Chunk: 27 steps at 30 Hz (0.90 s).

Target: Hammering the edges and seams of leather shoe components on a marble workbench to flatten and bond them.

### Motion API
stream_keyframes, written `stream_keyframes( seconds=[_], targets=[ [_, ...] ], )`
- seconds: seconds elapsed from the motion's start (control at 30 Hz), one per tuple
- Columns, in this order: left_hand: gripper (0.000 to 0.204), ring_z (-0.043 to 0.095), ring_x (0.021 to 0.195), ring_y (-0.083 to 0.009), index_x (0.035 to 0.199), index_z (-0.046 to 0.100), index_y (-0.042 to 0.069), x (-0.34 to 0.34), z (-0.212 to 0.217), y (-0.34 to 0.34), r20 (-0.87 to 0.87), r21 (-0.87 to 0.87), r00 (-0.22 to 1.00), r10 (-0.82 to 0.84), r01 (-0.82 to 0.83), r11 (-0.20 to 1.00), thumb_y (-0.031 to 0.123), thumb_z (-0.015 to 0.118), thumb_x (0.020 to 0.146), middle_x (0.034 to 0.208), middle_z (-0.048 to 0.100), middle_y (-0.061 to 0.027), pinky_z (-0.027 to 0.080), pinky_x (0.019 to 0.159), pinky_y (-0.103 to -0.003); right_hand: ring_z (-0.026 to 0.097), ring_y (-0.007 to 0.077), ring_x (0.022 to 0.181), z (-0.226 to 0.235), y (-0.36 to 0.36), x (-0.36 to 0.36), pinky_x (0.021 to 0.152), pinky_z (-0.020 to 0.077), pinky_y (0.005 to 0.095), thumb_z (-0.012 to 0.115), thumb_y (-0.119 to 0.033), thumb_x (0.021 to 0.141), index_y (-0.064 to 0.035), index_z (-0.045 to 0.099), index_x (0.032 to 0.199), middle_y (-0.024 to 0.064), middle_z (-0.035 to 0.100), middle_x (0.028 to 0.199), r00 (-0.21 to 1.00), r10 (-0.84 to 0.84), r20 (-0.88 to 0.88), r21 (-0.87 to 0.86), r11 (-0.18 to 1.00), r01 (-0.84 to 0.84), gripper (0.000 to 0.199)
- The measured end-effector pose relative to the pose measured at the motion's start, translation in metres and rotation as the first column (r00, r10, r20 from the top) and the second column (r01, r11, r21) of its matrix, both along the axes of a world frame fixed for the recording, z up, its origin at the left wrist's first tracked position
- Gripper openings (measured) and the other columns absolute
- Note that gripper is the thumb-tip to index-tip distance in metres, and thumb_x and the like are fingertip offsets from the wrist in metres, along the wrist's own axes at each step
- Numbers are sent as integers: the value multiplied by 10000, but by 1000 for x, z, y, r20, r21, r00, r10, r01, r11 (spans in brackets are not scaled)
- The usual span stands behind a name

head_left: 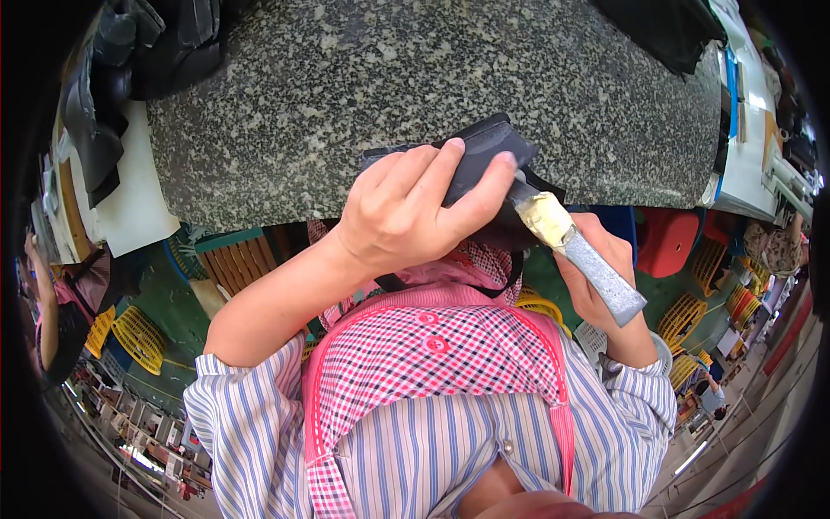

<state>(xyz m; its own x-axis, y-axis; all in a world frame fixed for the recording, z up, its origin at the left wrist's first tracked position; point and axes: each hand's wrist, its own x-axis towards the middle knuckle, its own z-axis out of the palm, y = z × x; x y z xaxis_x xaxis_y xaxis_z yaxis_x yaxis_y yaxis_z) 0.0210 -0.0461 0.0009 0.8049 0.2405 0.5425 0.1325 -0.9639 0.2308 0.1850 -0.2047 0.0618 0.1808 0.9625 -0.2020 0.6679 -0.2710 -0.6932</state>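
My left hand [406, 208] is closed on a folded black sheet piece [491, 138], leather-like, at the near edge of the stone table. Its thumb and index finger press on the upper face, while the other fingers curl over the left part. My right hand [596, 259] is closed around a metal hand tool [603, 275] with a broad grey flat end and a yellow wrapping. The tool's narrow end meets the black piece beside my left thumb. How the right fingers grip it is partly hidden behind the tool.
The speckled stone table [415, 69] spreads ahead. Black pieces [130, 52] are heaped at its far left, and another black piece [661, 30] lies at the far right. Below stand a red stool [667, 242], a brown slatted crate [238, 262] and yellow baskets [138, 337]. People are at both sides.
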Motion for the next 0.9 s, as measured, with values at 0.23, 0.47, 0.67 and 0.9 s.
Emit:
stream_keyframes(
  seconds=[0.23, 0.47, 0.67, 0.9],
  targets=[
    [190, 568, 649, -172, 798, 661, 103, -1, -4, -1, 59, 6, 998, -11, 11, 1000, 71, 651, 611, 876, 620, -94, 480, 518, -246, 619, 254, 660, 1, 3, -1, 565, 479, 304, 649, -93, 708, -28, 525, 920, 111, 586, 760, 1000, -1, -3, -24, 1000, 1, 254],
    [223, 513, 591, -196, 857, 658, 65, 5, 1, 7, -49, -234, 997, 56, -66, 970, 55, 683, 635, 746, 550, -70, 437, 498, -288, 617, 260, 654, 5, 6, -2, 562, 475, 309, 649, -81, 707, -22, 525, 929, 111, 583, 753, 1000, -6, -19, -47, 999, 5, 261],
    [180, 500, 543, -200, 858, 674, 113, 13, 7, 12, -119, -416, 976, 180, -213, 884, 120, 710, 682, 600, 472, -42, 411, 479, -315, 609, 241, 650, 15, 13, 1, 573, 469, 287, 608, 17, 729, 2, 531, 939, 112, 579, 780, 994, -36, -101, -124, 992, 23, 224],
    [155, 522, 553, -207, 846, 678, 111, 12, 10, 15, -143, -457, 976, 163, -211, 864, 132, 702, 695, 608, 488, -46, 424, 486, -313, 633, 183, 770, 25, 19, 7, 646, 467, 240, 540, -30, 846, 54, 541, 1052, 157, 614, 909, 946, -315, -80, 154, 933, 324, 222]
  ],
)
